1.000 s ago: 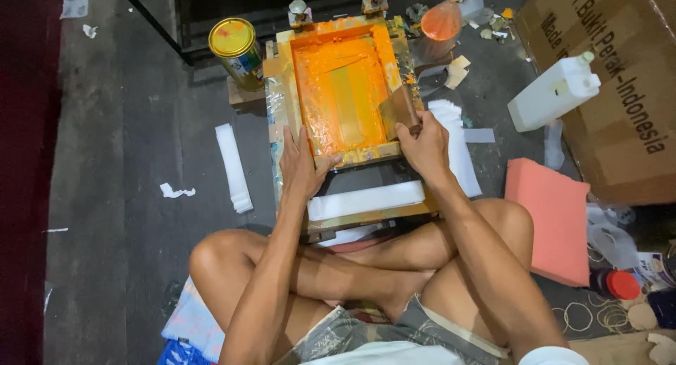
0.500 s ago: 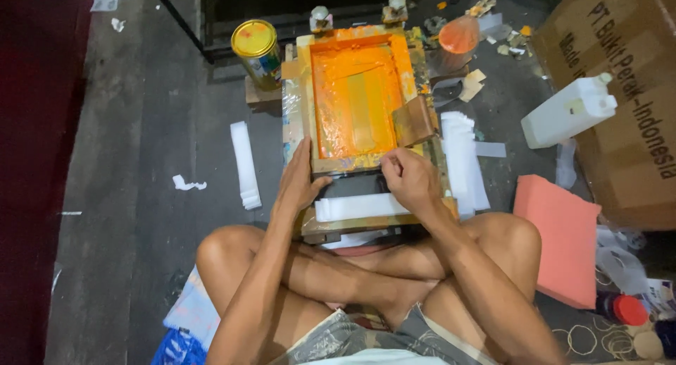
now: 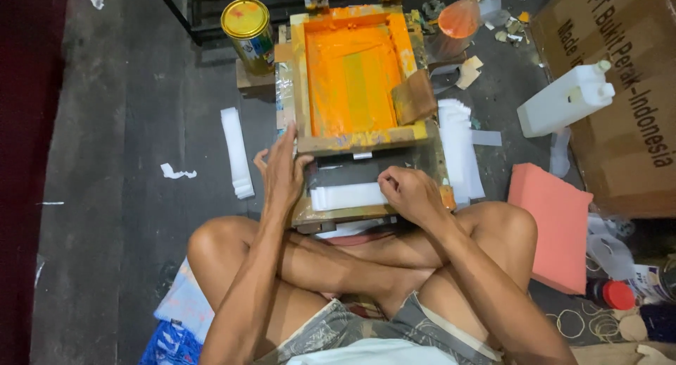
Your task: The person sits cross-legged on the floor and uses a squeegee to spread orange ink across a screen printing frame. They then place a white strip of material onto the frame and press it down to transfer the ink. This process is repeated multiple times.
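A wooden printing frame (image 3: 352, 138) with an orange-inked screen lies in front of my crossed legs, its near edge lifted off the board (image 3: 366, 169) beneath. My left hand (image 3: 282, 171) grips the frame's near left corner, fingers up along the wood. My right hand (image 3: 412, 192) rests on the board with curled fingers pinching the right end of a white strip (image 3: 345, 196) that lies across it. A brown squeegee (image 3: 414, 97) leans on the frame's right side.
A yellow-lidded can (image 3: 246, 27) stands left of the frame. White strips are stacked to the left (image 3: 236, 153) and right (image 3: 461, 150). Further right are a white jug (image 3: 567, 101), a cardboard box (image 3: 627, 139), a pink foam pad (image 3: 556, 224) and a red-lidded jar (image 3: 609, 294).
The frame's near edge has come up, baring the board and white strip. My right hand left the frame and dropped onto the strip; my left hand slid to the corner.
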